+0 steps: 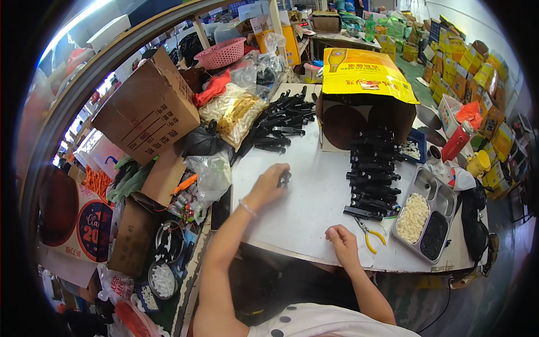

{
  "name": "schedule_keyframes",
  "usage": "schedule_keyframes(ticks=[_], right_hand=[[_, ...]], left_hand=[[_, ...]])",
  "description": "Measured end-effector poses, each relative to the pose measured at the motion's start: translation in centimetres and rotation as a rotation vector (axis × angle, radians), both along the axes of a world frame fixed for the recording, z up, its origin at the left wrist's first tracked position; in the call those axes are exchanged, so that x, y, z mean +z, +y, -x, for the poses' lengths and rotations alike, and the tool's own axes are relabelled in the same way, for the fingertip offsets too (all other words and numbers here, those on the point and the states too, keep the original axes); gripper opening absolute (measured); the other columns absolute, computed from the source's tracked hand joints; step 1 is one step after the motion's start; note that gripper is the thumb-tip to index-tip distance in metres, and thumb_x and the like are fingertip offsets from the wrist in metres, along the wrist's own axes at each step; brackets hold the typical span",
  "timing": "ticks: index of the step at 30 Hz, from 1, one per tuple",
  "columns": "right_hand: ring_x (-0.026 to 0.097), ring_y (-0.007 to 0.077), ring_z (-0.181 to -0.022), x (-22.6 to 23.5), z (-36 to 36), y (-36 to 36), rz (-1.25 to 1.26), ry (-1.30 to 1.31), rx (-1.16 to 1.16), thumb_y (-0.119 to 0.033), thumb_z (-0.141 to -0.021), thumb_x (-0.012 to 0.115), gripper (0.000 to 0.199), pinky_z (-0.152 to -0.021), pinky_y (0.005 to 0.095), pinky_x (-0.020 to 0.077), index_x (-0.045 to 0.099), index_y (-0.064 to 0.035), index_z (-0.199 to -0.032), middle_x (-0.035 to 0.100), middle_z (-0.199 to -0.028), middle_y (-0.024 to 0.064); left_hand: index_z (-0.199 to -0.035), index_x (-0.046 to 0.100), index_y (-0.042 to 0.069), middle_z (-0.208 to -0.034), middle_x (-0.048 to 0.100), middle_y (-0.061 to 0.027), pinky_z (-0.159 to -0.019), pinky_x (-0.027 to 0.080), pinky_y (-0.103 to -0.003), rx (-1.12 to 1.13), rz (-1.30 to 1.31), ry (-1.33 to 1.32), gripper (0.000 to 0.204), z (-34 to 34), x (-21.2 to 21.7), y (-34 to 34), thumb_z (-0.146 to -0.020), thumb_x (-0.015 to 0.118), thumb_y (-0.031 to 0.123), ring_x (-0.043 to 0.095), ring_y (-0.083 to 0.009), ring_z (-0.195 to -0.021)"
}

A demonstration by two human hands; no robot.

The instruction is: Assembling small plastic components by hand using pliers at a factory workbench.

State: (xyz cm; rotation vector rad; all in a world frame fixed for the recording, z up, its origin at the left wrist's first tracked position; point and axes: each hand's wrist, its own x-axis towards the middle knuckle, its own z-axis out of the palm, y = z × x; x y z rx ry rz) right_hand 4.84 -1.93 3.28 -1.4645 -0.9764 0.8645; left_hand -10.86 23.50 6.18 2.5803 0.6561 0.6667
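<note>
While the outstretched left hand holds a dark part, the right hand curls, grip unclear.

The left-hand grip holds a dark piece over the bench; the right-hand grip, loosely curled, is near the pliers. Black parts line up at the open yellow box.

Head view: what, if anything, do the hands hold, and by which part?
Left hand holds a small dark piece, gripped part unclear; right hand holds nothing visible.
</note>
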Motion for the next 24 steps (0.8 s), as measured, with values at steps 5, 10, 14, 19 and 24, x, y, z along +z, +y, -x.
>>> schedule_keyframes(ticks=[5, 10, 14, 19, 24], right_hand=[[0.049, 0.026, -0.116, 2.4, 0.8, 0.8, -0.191, -0.131, -0.011, -0.012, -0.089, 0.055, 0.038, -0.095, 0.0329, 0.0402, 0.05, -0.0027, -0.125, 0.049, -0.127, 0.0143], [0.025, 0.0288, -0.138, -0.4, 1.9, 1.3, -0.218, -0.167, 0.045, -0.037, -0.085, 0.061, 0.085, -0.113, 0.0389, 0.0212, 0.014, 0.0009, -0.146, 0.023, -0.148, 0.0184], [0.03, 0.0299, -0.136, 0.3, 0.9, 0.2, -0.184, -0.088, 0.009, -0.04, -0.084, 0.064, 0.088, -0.111, 0.0386, 0.0244, 0.015, 0.0011, -0.145, 0.027, -0.146, 0.0195], [0.042, 0.0374, -0.123, -0.8, 0.2, 0.8, -0.19, -0.509, 0.024, -0.057, -0.082, 0.058, 0.086, -0.104, 0.0462, 0.0323, 0.03, 0.0024, -0.139, 0.041, -0.134, 0.022], [0.033, 0.0341, -0.131, 2.6, 1.1, -0.4, -0.22, -0.802, 0.05, -0.055, -0.084, 0.053, 0.081, -0.109, 0.0518, 0.0199, 0.032, -0.0004, -0.14, 0.038, -0.14, 0.0179]], left_hand=[[-0.123, 0.038, 0.004, -0.112, 0.055, -0.0132, -0.086, 0.048, -0.033, -0.077, 0.332, -0.62, 0.059, -1.8, -2.5, -9.6, -0.073, 0.068, -0.003, 0.058, -0.0222, -0.101], [-0.134, 0.022, 0.007, -0.124, 0.045, -0.0106, -0.096, 0.042, -0.035, 0.025, 0.862, -0.72, 0.076, -5.1, -4.9, -16.3, -0.077, 0.071, 0.004, 0.049, -0.0208, -0.111], [-0.137, 0.026, 0.003, -0.131, 0.039, -0.0143, -0.104, 0.035, -0.04, 0.009, 0.467, -0.739, 0.074, -7.1, -5.8, -18.0, -0.082, 0.07, 0.026, 0.041, -0.0246, -0.122], [-0.133, 0.037, -0.003, -0.114, 0.059, -0.0156, -0.104, 0.038, -0.042, 0.034, 0.617, -0.411, 0.061, -5.1, -7.0, -17.8, -0.083, 0.065, 0.02, 0.057, -0.0306, -0.106], [-0.129, 0.038, 0.003, -0.124, 0.045, -0.0149, -0.1, 0.039, -0.042, 0.025, 1.945, -1.52, 0.065, -6.5, -9.9, -19.5, -0.075, 0.073, 0.012, 0.048, -0.0233, -0.117]])
